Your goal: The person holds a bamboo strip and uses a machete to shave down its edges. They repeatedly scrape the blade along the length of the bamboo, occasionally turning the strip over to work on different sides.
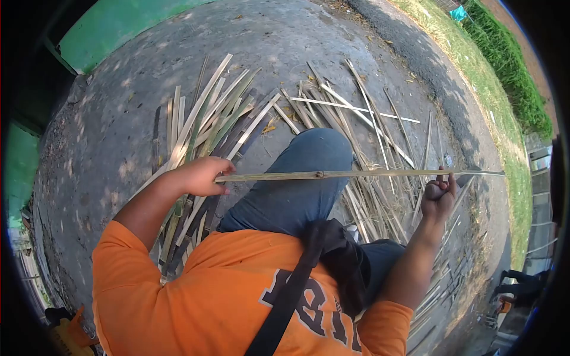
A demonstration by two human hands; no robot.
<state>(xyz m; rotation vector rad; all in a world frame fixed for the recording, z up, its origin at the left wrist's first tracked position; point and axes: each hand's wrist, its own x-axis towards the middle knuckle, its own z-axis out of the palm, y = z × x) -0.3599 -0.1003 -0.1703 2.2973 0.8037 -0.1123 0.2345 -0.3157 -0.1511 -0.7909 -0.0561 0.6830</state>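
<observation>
A long, thin bamboo strip (320,175) with a node near its middle stretches level across my view, above my bent knee. My left hand (205,176) pinches its left end between thumb and fingers. Toward the other end, my right hand (439,197) has its fingers curled at the strip, palm turned up; the strip's tip reaches out past it. Below my left hand lies a pile of split bamboo pieces (222,101), some pale, some dark or greenish. Thinner strips and shavings (380,202) lie on the ground between my knee and my right hand.
Grey concrete ground (148,65) spreads around me, with dry leaves on it. A green wall (119,26) stands at upper left. Grass (504,118) and a hedge (504,71) border the right side. More thin strips (442,285) lie at lower right, with a dark figure (522,285) beyond.
</observation>
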